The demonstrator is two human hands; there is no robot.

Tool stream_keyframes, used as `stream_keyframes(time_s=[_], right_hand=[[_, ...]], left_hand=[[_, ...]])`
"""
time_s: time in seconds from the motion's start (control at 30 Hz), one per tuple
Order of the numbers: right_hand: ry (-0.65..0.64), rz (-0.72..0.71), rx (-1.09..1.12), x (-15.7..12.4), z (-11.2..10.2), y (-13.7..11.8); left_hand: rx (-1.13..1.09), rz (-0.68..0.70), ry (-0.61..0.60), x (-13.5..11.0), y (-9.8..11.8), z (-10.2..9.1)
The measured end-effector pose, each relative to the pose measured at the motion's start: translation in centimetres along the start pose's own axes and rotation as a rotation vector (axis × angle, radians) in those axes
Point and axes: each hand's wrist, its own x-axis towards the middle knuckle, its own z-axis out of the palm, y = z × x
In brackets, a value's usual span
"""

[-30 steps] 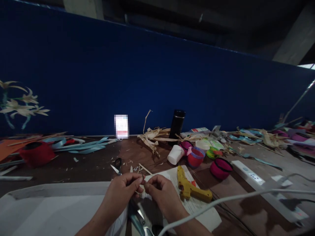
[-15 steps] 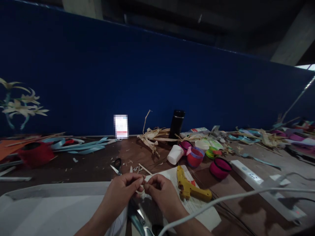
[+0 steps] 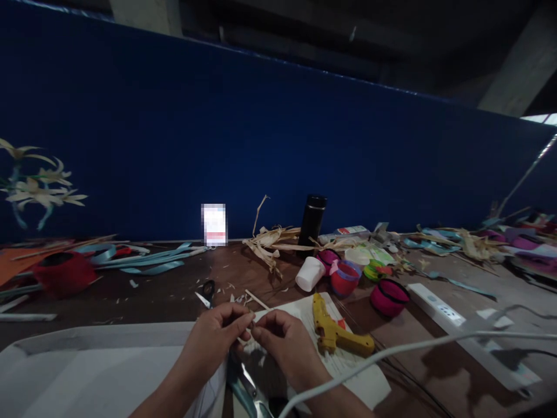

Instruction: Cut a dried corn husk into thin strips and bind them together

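My left hand and my right hand meet at the fingertips near the bottom centre. Each has thumb and forefinger pinched together. Between them is something small and brownish, too small to name. Just below the hands lie large scissors with teal handles, partly hidden. A yellow glue gun rests on printed paper to the right of my right hand. Beyond my left hand are small scissors with a black handle.
A white tray fills the lower left. A white cable crosses in front of a power strip. Farther back stand a white cup, a black bottle, dried husks and a magenta ring-shaped container.
Both hands have shifted very slightly, with the fingertips still together. The things on the table have stayed where they were.
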Motion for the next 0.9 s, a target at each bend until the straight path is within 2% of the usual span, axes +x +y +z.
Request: stream_keyframes(time_s=[0.07, 0.13, 0.27, 0.43, 0.5, 0.73, 0.9], right_hand=[[-0.006, -0.006, 0.025, 0.0, -0.2, -0.1], [-0.031, 0.056, 0.092, -0.1, -0.4, -0.3], [-0.173, 0.203, 0.243, -0.4, -0.4, -0.9], [-0.297, 0.275, 0.361, -0.5, -0.6, -1.2], [-0.291, 0.267, 0.348, -0.5, -0.6, -1.1], [-0.154, 0.207, 0.173, -0.7, 0.4, -0.7], [-0.157, 0.175, 0.185, -0.8, 0.4, -0.8]], left_hand=[[-0.048, -0.025, 0.004, 0.0, 0.1, 0.0], [-0.108, -0.061, -0.007, 0.0, 0.3, -0.1], [-0.175, -0.095, -0.039, -0.3, 0.6, -0.2], [-0.17, -0.081, -0.012, -0.1, 0.1, -0.3], [-0.168, -0.078, -0.01, 0.1, -0.1, -0.3], [-0.124, -0.092, 0.014, -0.1, -0.1, -0.2], [-0.109, -0.089, 0.018, -0.4, 0.2, -0.1]])
